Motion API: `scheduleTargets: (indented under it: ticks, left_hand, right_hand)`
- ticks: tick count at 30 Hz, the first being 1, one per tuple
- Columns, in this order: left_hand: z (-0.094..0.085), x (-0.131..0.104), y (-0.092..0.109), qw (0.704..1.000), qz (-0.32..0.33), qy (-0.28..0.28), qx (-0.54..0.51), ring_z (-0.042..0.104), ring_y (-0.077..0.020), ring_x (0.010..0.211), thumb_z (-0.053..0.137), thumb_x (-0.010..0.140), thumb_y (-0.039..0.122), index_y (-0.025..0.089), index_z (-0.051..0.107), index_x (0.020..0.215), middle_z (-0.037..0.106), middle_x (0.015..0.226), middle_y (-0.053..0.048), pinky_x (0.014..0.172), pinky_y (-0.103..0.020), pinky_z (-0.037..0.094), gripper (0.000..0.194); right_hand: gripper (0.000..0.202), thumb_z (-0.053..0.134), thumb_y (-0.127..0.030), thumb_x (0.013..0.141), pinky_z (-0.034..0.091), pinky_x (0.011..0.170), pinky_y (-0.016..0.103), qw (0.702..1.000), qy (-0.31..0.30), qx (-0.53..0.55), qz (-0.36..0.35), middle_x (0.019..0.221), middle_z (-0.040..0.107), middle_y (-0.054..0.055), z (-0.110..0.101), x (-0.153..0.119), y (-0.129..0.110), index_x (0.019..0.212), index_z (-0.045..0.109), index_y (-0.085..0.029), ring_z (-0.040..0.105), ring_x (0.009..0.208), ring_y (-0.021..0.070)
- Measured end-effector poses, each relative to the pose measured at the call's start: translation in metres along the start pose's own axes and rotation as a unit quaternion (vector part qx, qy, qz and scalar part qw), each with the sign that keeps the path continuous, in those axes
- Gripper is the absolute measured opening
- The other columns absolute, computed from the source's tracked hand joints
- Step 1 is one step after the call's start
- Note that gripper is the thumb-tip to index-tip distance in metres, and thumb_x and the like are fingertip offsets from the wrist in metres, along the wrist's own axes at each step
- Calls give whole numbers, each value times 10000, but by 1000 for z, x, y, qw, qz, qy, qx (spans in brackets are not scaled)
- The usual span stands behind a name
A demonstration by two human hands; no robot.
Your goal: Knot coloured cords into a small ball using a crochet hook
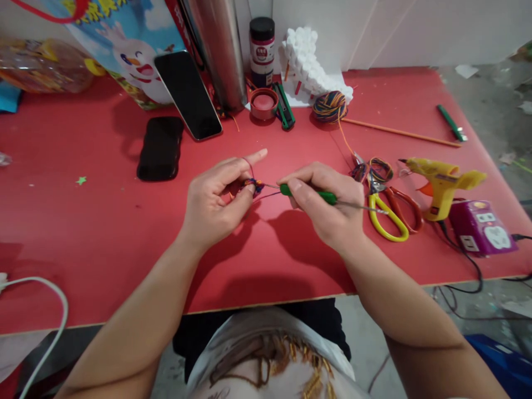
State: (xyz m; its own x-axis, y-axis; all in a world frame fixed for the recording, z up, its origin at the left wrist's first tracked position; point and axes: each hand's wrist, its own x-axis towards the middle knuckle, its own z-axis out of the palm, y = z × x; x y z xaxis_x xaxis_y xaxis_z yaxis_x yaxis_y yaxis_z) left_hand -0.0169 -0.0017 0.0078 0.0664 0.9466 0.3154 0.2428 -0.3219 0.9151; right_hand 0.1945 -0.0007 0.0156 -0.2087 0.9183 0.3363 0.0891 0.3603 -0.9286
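Note:
Between thumb and fingers, my left hand [218, 202] pinches a small multicoloured crocheted piece [254, 186]; its index finger points outward with a dark strand of yarn looped round it. My right hand [326, 202] grips a crochet hook [328, 197] by its green handle, and the metal tip reaches the piece. A thin strand runs from the piece toward my right hand. Farther back sits a multicoloured yarn ball [330, 107], with an orange strand trailing to a looped yarn bundle [380, 169] near the scissors [388, 219].
On the red table [124, 249] stand a phone [189, 95], a black case [160, 148], a steel flask [224, 55], a dark-lidded jar [262, 50] and a green cutter [284, 106]. At right lie a stick [401, 132], a yellow glue gun [443, 183] and a purple power block [482, 227].

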Motion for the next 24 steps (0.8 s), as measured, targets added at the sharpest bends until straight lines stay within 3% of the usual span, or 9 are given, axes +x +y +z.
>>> scheduleTargets:
  ticks: [6,12,16,20,24]
  left_hand:
    - [0,0,-2,998,-10,-29,-54,581,-148,741,752,787,61,287,852,1247,676,839,-25,658,-289,488,522]
    - [3,-1,-2,986,-56,-26,-155,660,-181,749,843,800,158,265,884,1149,755,838,-64,711,-334,562,367]
    - [11,-3,-2,964,-100,-31,-246,683,-183,719,942,764,260,281,880,1153,766,836,-67,711,-349,597,394]
    - [22,-8,6,953,-105,-16,-284,687,-179,772,950,787,301,330,865,1180,774,879,-43,718,-337,612,403]
    - [27,-13,13,962,-78,38,-258,733,-193,884,895,869,302,328,865,1068,820,1125,-52,724,-341,619,203]
  right_hand:
    - [157,700,-200,929,318,483,254,975,-6,183,125,650,626,7,-8,11,0,799,784,-174,509,545,103]
    - [128,726,-220,836,164,423,221,932,-25,295,208,585,609,-4,-10,21,2,729,744,-152,400,445,58]
    - [136,759,-263,833,198,424,227,905,-59,375,193,500,586,-35,-3,18,9,759,742,-149,335,391,49]
    - [182,731,-325,935,262,443,238,906,-54,390,152,547,589,-41,6,11,7,862,771,-163,376,409,61]
    - [175,722,-354,939,316,466,241,906,-10,389,163,594,582,-60,12,10,2,891,745,-188,339,417,50]
